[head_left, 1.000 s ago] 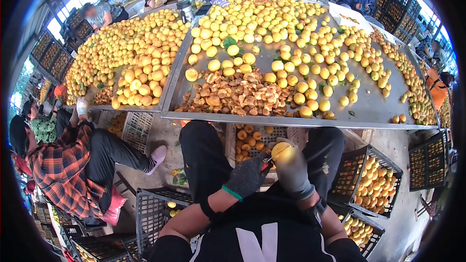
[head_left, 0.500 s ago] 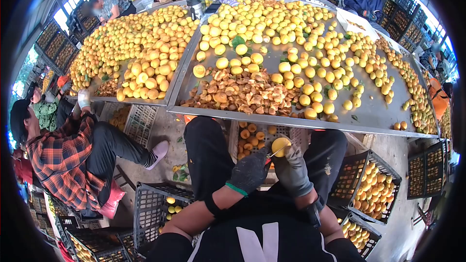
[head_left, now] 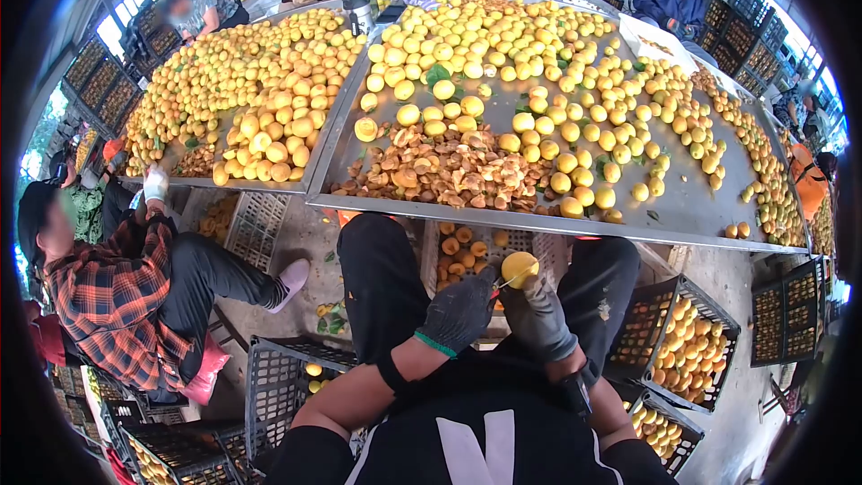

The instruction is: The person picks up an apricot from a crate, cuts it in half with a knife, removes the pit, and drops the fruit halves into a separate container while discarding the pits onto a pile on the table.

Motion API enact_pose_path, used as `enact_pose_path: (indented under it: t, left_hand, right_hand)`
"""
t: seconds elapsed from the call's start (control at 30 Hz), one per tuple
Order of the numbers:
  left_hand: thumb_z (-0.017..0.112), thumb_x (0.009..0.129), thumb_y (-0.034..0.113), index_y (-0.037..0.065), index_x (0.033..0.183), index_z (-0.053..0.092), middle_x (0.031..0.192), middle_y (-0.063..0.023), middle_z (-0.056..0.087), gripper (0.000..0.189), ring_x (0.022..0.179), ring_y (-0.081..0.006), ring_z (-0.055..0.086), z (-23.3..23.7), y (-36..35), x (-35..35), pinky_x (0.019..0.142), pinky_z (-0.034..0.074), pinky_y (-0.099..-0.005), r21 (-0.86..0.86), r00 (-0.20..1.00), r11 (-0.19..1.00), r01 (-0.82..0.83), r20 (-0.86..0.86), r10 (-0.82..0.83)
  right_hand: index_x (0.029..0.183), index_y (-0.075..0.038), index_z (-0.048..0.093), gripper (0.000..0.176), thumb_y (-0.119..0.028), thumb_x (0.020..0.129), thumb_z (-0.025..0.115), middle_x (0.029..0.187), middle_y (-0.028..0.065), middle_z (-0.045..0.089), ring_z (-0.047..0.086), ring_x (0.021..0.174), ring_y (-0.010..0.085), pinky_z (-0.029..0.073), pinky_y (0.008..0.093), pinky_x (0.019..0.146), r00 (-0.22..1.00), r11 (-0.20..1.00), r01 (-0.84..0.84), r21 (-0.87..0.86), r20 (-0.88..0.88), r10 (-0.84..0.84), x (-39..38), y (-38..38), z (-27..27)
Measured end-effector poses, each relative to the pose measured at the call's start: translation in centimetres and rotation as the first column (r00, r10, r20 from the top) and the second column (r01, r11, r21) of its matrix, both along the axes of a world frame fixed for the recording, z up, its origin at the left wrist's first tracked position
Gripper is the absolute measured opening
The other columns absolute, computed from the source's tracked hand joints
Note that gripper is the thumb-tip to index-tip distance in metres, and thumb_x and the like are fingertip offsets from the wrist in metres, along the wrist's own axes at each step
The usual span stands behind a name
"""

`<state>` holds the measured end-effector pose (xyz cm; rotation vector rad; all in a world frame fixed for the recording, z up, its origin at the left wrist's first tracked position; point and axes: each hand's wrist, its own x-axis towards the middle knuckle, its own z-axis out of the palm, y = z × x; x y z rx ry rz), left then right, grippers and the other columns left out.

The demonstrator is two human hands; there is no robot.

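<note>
My left hand [head_left: 458, 313], in a dark glove with a green cuff, is closed round a small knife [head_left: 496, 291] with a red part at its handle. The thin blade lies against the near-left side of a round yellow apricot-like fruit [head_left: 520, 268]. That fruit is held up by the fingers of my right hand [head_left: 540, 316], which wears a grey glove. Both hands are close together above my lap, between my knees. Below and beyond them sits a light crate [head_left: 558, 256] holding more orange fruit [head_left: 462, 251]. My gloves hide most of the knife handle.
A metal table [head_left: 503, 221] ahead bears yellow fruit [head_left: 467, 45] and a brown heap of scraps [head_left: 449, 166]. Black crates of fruit stand right [head_left: 687, 341] and left [head_left: 292, 386]. A person in a plaid shirt [head_left: 112, 305] sits at left; several others sit around the table.
Both hands stay at the fruit, with only small shifts of the knife and fingers. The view has moved slightly. The seated person at left has turned their head.
</note>
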<state>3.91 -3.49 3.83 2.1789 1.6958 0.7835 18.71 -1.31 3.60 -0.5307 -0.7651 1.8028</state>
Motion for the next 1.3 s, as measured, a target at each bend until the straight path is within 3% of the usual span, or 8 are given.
enact_pose_path:
  t: [0.17, 0.23, 0.27, 0.47, 0.7, 0.87, 1.07, 1.3]
  left_hand:
    - [0.058, 0.085, 0.018, 0.001, 0.117, 0.054, 0.084, -0.0183, 0.063, 0.037, 0.073, -0.0353, 0.063, -1.3, 0.0, -0.3, 0.062, 0.049, -0.0458, -0.029, 1.000, 0.999, 0.016, 0.021, -0.015]
    - [0.059, 0.084, 0.018, 0.001, 0.115, 0.055, 0.083, -0.0202, 0.063, 0.036, 0.073, -0.0361, 0.063, -1.0, 0.0, -0.1, 0.062, 0.050, -0.0454, -0.046, 1.000, 0.999, 0.012, 0.028, -0.010]
    - [0.061, 0.083, 0.019, 0.001, 0.113, 0.056, 0.082, -0.0222, 0.063, 0.035, 0.073, -0.0370, 0.063, -0.9, 0.1, 0.0, 0.063, 0.050, -0.0451, -0.059, 0.999, 0.998, 0.007, 0.035, -0.005]
    - [0.059, 0.083, 0.016, 0.001, 0.113, 0.057, 0.083, -0.0173, 0.063, 0.034, 0.071, -0.0331, 0.063, -0.9, -0.1, -0.5, 0.061, 0.049, -0.0436, -0.042, 1.000, 0.999, -0.006, -0.011, 0.006]
    - [0.060, 0.083, 0.016, 0.004, 0.112, 0.059, 0.076, -0.0162, 0.062, 0.032, 0.070, -0.0332, 0.062, -2.5, 0.6, -1.2, 0.061, 0.049, -0.0427, 0.113, 0.999, 0.994, -0.005, -0.043, 0.010]
    - [0.063, 0.086, 0.022, 0.004, 0.107, 0.058, 0.082, -0.0175, 0.064, 0.028, 0.074, -0.0338, 0.064, -0.9, -0.2, -2.4, 0.062, 0.050, -0.0426, -0.058, 0.969, 0.998, 0.031, 0.248, -0.016]
    - [0.071, 0.081, 0.028, 0.008, 0.119, 0.053, 0.090, -0.0147, 0.066, 0.047, 0.084, -0.0331, 0.065, 4.7, -0.1, -3.5, 0.069, 0.053, -0.0407, -0.196, 0.851, 0.972, 0.126, 0.525, -0.005]
    - [0.079, 0.071, 0.039, 0.006, 0.125, 0.050, 0.117, -0.0127, 0.060, 0.070, 0.096, -0.0267, 0.065, 5.3, 1.9, -2.5, 0.077, 0.053, -0.0365, -0.092, 0.941, 0.968, 0.233, 0.272, -0.201]
  right_hand:
    - [0.132, -0.001, 0.043, 0.056, -0.028, 0.088, 0.065, 0.121, 0.0065, 0.056, 0.054, 0.110, 0.0158, 0.040, 0.0299, 0.099, 0.999, 0.996, -0.036, -0.080, -0.019, 0.035, 0.6, 0.2, 0.2]
    - [0.132, -0.001, 0.043, 0.057, -0.024, 0.086, 0.068, 0.121, 0.0043, 0.055, 0.053, 0.108, 0.0133, 0.043, 0.0276, 0.095, 0.860, 0.992, -0.063, 0.109, 0.510, -0.002, 1.2, 0.4, 0.1]
    - [0.132, -0.001, 0.043, 0.057, -0.024, 0.086, 0.068, 0.121, 0.0043, 0.055, 0.053, 0.108, 0.0133, 0.043, 0.0276, 0.095, 0.860, 0.992, -0.058, 0.109, 0.511, -0.006, 1.1, 0.3, 0.2]
    - [0.131, -0.001, 0.044, 0.052, -0.019, 0.087, 0.067, 0.117, 0.0028, 0.057, 0.053, 0.107, 0.0114, 0.042, 0.0263, 0.093, 0.917, 0.964, 0.003, 0.267, 0.383, -0.109, 0.3, 0.3, -0.1]
    - [0.122, -0.003, 0.049, 0.035, -0.024, 0.094, 0.056, 0.109, 0.0029, 0.056, 0.055, 0.097, 0.0122, 0.044, 0.0275, 0.088, 0.978, 0.999, 0.019, 0.030, 0.207, -0.025, -0.4, 0.3, 0.0]
    - [0.115, -0.013, 0.049, 0.023, -0.024, 0.095, 0.053, 0.095, 0.0023, 0.056, 0.054, 0.084, 0.0136, 0.046, 0.0299, 0.078, 0.965, 0.972, 0.233, -0.010, 0.125, -0.230, 0.7, 0.9, 0.3]
    - [0.109, -0.013, 0.051, 0.034, -0.039, 0.090, 0.057, 0.087, 0.0028, 0.055, 0.052, 0.079, 0.0157, 0.043, 0.0295, 0.071, 0.992, 0.917, -0.080, -0.392, -0.126, 0.033, 3.1, 0.7, 1.3]
    - [0.106, -0.011, 0.051, 0.043, -0.048, 0.085, 0.058, 0.087, 0.0039, 0.053, 0.050, 0.080, 0.0166, 0.039, 0.0286, 0.068, 0.955, 0.902, -0.294, -0.316, -0.055, 0.292, 3.2, -1.1, 1.3]
